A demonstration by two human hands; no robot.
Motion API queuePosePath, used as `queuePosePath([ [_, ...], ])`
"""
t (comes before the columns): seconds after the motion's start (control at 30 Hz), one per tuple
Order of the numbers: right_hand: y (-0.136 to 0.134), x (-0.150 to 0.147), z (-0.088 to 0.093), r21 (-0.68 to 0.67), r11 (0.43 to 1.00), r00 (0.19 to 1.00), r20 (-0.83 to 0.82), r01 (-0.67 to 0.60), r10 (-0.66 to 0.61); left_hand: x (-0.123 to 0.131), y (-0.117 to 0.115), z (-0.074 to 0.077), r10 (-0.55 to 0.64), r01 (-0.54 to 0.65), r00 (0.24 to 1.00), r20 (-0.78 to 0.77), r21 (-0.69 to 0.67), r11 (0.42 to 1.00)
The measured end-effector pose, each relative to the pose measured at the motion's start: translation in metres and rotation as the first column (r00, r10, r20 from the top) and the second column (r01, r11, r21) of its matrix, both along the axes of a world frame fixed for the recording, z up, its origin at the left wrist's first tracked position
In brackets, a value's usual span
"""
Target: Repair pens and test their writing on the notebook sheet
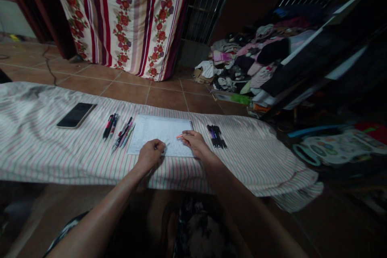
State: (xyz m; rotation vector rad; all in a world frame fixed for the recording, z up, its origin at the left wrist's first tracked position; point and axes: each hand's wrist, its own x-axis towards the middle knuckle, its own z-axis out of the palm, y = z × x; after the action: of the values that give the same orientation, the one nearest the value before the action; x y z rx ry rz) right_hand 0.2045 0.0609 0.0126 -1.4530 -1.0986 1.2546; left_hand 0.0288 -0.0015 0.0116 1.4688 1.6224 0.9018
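A spiral notebook (151, 129) lies on the striped cloth, its coil at the right edge. My left hand (151, 153) is closed over its front, pinching a thin pen-like piece (167, 143) with a pale end pointing right. Facing it, my right hand (195, 142) is closed on a short orange pen piece (180, 136) above the page. The two pieces are apart. Beyond the notebook's right edge, several dark pens (217, 137) lie side by side. To its left rest a group of mixed pens (123, 135) and another of dark and red pens (110, 126).
A smartphone (76, 115) lies on the left part of the striped cloth (248, 157). A floral curtain (123, 20) hangs behind, above the tiled floor (167, 96). Heaped clothes (242, 60) fill the back right, and a pale plastic item with coloured spots (335, 147) is at the right.
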Motion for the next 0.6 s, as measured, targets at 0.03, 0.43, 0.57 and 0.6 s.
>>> queuePosePath([
  [0.03, 0.000, -0.001, -0.005, 0.009, 1.000, 1.000, 0.011, 0.004, -0.004, 0.000, 0.000, 0.001, 0.004, -0.004, 1.000, -0.005, 0.001, 1.000],
  [0.43, 0.005, 0.009, -0.027, 0.204, 0.978, 0.813, 0.577, -0.047, -0.081, 0.002, -0.001, 0.003, 0.009, -0.009, 0.999, -0.038, -0.016, 1.000],
  [0.57, 0.002, 0.015, -0.026, 0.211, 0.973, 0.700, 0.709, -0.088, -0.091, 0.002, -0.002, 0.005, 0.002, -0.003, 0.999, -0.043, -0.020, 1.000],
  [0.6, 0.001, 0.016, -0.025, 0.210, 0.972, 0.680, 0.729, -0.105, -0.084, 0.002, -0.002, 0.004, 0.000, -0.001, 0.999, -0.042, -0.020, 1.000],
])
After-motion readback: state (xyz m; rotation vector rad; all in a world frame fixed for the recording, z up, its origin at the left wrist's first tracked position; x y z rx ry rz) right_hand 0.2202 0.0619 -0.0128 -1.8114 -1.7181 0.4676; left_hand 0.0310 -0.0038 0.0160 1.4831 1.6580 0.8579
